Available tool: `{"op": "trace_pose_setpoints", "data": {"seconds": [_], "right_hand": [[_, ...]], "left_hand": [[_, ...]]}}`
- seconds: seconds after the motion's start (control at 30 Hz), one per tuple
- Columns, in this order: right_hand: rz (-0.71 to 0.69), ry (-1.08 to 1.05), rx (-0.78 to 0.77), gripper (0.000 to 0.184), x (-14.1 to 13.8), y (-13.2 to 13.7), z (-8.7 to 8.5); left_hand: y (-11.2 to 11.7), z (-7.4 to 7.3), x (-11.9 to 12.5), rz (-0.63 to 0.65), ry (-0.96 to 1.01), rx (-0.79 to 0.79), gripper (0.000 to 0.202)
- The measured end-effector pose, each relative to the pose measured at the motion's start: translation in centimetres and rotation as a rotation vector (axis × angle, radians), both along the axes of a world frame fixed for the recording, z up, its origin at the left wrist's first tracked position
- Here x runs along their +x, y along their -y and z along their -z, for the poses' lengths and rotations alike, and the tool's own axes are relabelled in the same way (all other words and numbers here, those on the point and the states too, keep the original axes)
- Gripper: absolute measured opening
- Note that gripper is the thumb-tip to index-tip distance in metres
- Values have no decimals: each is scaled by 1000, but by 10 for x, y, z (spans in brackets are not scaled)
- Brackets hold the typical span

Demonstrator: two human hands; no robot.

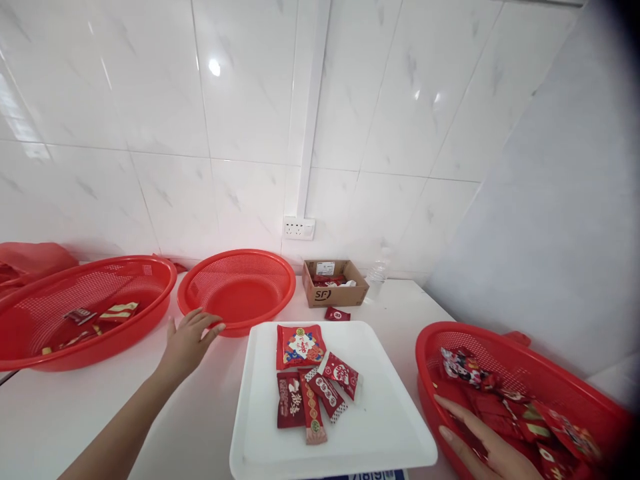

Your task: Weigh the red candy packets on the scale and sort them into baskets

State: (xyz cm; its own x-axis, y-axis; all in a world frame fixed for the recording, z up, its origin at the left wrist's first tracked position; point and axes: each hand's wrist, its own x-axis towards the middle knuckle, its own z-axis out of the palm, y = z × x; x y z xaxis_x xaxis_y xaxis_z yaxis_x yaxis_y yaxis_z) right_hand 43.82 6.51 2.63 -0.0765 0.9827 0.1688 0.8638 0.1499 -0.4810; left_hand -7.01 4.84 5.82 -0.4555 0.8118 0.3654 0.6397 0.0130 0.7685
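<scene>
My left hand (189, 340) hovers with fingers spread at the front rim of the middle red basket (239, 288), which looks empty inside. My right hand (487, 445) lies flat with fingers stretched out inside the right red basket (525, 363), resting on red snack packets (520, 417). Between my hands sits a white square tray (360, 427) carrying several red snack packets (313, 380). Neither hand holds anything.
A larger red basket (30, 333) at the left holds a few packets. A small cardboard box (334, 283) stands by the tiled wall, with a loose red packet (337, 314) before it and a clear bottle (376, 275) beside it. A wall socket (299, 229) is above.
</scene>
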Motion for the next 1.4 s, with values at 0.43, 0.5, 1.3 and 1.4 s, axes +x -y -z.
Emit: {"op": "trace_pose_setpoints", "data": {"seconds": [0.43, 0.5, 1.3, 1.4], "right_hand": [[19, -50, -134, 54, -13, 11, -16], [25, -54, -133, 52, -15, 13, -18], [46, -51, -116, 51, -19, 15, -23], [45, -39, -135, 53, -19, 16, -24]], "left_hand": [[22, -22, 75, 481, -452, -197, 54], [30, -33, 100, 723, -497, -278, 58], [64, -41, 137, 1048, -566, -462, 67], [67, -38, 139, 1000, -573, -449, 55]]}}
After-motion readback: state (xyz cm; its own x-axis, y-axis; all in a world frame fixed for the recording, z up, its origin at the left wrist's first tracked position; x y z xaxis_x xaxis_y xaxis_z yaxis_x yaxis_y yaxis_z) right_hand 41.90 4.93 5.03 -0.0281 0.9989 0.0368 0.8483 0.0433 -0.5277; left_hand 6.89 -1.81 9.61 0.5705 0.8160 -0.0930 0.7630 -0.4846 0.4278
